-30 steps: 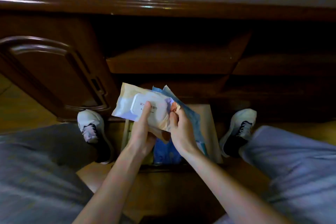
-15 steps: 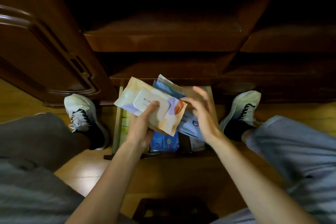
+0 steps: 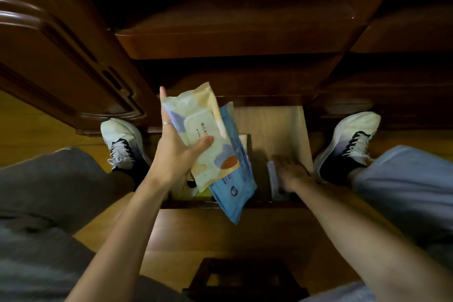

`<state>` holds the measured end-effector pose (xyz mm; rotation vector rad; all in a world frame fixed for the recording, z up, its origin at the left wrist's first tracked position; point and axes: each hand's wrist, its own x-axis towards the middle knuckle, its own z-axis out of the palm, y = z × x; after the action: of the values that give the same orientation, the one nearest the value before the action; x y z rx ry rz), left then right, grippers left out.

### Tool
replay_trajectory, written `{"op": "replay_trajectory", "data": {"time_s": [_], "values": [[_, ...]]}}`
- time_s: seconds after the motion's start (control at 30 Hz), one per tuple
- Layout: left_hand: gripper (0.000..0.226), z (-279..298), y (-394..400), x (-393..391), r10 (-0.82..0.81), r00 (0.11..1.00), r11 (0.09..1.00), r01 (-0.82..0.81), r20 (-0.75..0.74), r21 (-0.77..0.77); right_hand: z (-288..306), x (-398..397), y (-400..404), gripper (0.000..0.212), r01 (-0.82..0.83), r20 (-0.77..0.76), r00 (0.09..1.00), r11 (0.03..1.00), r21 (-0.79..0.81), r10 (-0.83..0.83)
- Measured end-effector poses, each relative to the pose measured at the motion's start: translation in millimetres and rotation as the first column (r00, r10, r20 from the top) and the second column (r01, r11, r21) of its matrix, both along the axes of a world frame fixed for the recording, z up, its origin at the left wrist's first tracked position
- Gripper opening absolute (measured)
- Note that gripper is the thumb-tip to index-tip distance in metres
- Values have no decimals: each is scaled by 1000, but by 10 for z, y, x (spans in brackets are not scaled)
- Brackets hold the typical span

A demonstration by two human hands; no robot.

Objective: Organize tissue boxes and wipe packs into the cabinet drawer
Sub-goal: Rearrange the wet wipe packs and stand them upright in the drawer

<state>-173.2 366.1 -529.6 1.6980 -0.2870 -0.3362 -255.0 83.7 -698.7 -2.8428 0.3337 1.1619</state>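
Observation:
My left hand (image 3: 176,152) holds two wipe packs stacked together above the open drawer (image 3: 289,127): a cream patterned wipe pack (image 3: 208,135) with a white flip lid on top, and a blue wipe pack (image 3: 235,186) beneath it, its lower end hanging over the drawer's front edge. My thumb presses on the cream pack. My right hand (image 3: 291,174) is blurred, reaching down into the drawer's right part beside a pale pack (image 3: 275,186) standing on edge; its fingers look spread. More packs lie half hidden in the drawer's left part under the held ones.
The dark wooden cabinet has an open door (image 3: 61,56) at the left and shelves (image 3: 232,39) above the drawer. My two white shoes (image 3: 122,140) (image 3: 348,140) flank the drawer on the wood floor. A dark stool (image 3: 245,279) sits below, between my knees.
My right hand let go of the packs and dropped into the drawer's right side. My left hand turned the two packs from crosswise to lengthwise and now holds them alone.

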Motion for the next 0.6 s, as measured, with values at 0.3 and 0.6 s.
{"op": "replay_trajectory", "data": {"time_s": [0.3,0.6], "values": [[77,-170,-28,60,24,987,999,-31,-156,-38,294,89,-282,24,263,146,912,821,507,-382],[67,-293,-76,-7,92,960,978,-136,-264,-156,1207,135,-212,15,400,-197,575,63,915,-794]]}}
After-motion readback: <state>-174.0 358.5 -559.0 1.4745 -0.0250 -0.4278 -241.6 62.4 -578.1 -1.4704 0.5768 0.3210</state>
